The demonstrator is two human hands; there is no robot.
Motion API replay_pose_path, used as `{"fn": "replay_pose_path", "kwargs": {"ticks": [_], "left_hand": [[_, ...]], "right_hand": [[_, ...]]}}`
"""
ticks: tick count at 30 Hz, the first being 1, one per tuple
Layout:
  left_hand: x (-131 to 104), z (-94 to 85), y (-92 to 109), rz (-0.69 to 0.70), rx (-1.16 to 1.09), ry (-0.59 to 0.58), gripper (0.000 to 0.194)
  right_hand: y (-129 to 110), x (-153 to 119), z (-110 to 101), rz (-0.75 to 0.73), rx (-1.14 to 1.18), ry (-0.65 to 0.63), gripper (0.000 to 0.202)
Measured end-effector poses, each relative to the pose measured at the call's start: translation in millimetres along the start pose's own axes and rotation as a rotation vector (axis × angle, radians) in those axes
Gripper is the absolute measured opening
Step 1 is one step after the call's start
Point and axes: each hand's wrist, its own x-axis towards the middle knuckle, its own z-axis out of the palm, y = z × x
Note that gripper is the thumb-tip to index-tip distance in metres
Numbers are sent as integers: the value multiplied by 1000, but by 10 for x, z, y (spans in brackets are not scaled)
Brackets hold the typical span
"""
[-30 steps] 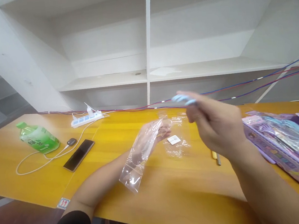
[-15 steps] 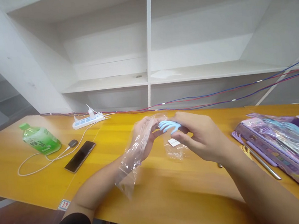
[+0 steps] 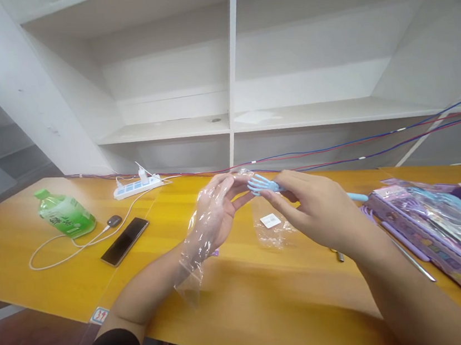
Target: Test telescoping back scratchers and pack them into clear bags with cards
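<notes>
My right hand (image 3: 318,201) is closed around a light blue back scratcher (image 3: 263,184). Its hand-shaped head points left from between thumb and fingers, and its handle end pokes out beyond my knuckles. My left hand (image 3: 216,208) grips a clear plastic bag (image 3: 195,244) that drapes over its back and wrist. The left fingers reach toward the scratcher's head; whether they touch it I cannot tell. Below and between the hands, another clear plastic wrapper (image 3: 278,236) with a white label (image 3: 270,220) lies on the table.
On the right stands a purple patterned box (image 3: 436,242) of bagged items, with purple and metal rods beside it. At left are a green bottle (image 3: 65,215), a black phone (image 3: 125,241), a white cable and a power strip (image 3: 137,186). White shelving (image 3: 332,111) rises behind the wooden table (image 3: 247,305).
The back scratcher's head has turned to lie flatter, with its fingers pointing left. Its handle end now shows past my right hand. My left hand has shifted slightly, still with the bag.
</notes>
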Motion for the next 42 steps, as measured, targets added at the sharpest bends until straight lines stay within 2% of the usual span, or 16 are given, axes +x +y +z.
{"fn": "replay_pose_path", "kwargs": {"ticks": [4,8,14,25,31,37,42], "left_hand": [[13,-13,39,7,-37,36,14],[20,-6,56,-11,-39,65,16],[13,14,60,-42,10,63,23],[6,8,55,-77,28,31,27],[-19,29,47,-144,26,-71,22],[1,45,38,-123,59,-62,25],[11,42,38,-102,28,32,22]], "right_hand": [[-11,6,-39,64,74,-60,55],[19,24,-50,87,110,-57,58],[47,53,-68,119,187,-116,61],[50,75,-75,161,228,-210,63],[94,81,-10,110,320,-236,56],[146,54,48,235,229,-219,92],[86,6,64,194,193,-202,87]]}}
